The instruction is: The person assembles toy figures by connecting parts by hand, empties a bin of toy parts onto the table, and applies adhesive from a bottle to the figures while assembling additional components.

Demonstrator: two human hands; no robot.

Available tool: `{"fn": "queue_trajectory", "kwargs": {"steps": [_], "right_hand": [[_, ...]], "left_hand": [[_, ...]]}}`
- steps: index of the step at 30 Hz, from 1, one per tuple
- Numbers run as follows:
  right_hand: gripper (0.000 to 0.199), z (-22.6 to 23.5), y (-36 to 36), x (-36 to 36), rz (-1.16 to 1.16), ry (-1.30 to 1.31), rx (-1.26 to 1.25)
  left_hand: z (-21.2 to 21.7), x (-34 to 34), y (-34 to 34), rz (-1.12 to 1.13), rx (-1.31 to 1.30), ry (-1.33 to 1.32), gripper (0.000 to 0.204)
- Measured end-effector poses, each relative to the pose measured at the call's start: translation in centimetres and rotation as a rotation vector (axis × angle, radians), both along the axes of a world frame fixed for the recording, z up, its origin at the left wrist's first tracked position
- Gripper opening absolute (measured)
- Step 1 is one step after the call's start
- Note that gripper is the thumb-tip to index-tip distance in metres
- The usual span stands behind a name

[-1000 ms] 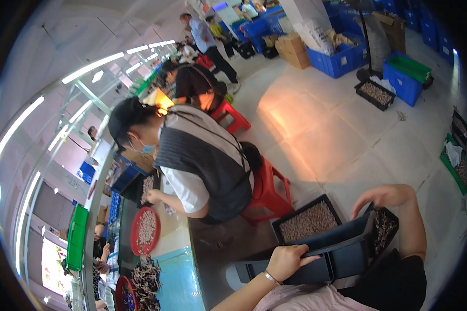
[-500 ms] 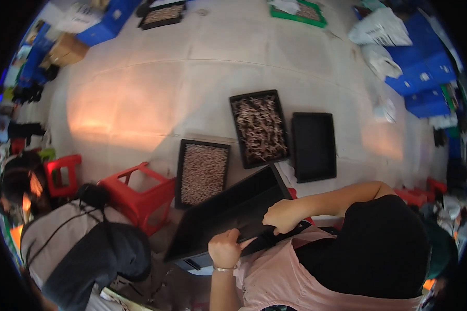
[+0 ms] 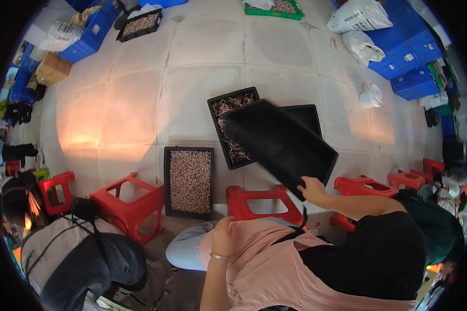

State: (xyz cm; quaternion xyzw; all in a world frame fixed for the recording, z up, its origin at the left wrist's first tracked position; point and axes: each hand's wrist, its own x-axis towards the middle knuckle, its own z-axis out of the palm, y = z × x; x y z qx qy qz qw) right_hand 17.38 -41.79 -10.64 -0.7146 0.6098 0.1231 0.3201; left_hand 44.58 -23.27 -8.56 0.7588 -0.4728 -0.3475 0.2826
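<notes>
"Tray (image 3: 281, 147) loc?"
"R hand (image 3: 313, 190) has it, fingers pinching the edge, up abv other trays (image 3: 304, 115) on flr (image 3: 275, 52)."
"L hand (image 3: 224, 238)?"
"Nr lap (image 3: 264, 233); can't tell re fingers."

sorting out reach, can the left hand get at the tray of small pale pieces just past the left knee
Probably yes: the left hand looks empty, the filled tray is uncovered, and the black tray in the right hand is off to the side, though a lean down may be needed.
</notes>
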Motion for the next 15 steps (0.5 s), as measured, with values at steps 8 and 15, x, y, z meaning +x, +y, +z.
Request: {"fn": "queue_trajectory", "kwargs": {"steps": [8,15], "right_hand": [[0.031,-18.3,-8.1,-5.3,-0.362,0.245,-0.196],[0.028,-26.0,-6.9,-5.8,-0.418,0.312,-0.079]], "left_hand": [[-1.3,-3.6,1.9,0.314,0.087,0.115,0.012],[0.6,-5.7,1.5,0.461,0.179,0.025,0.013]]}}
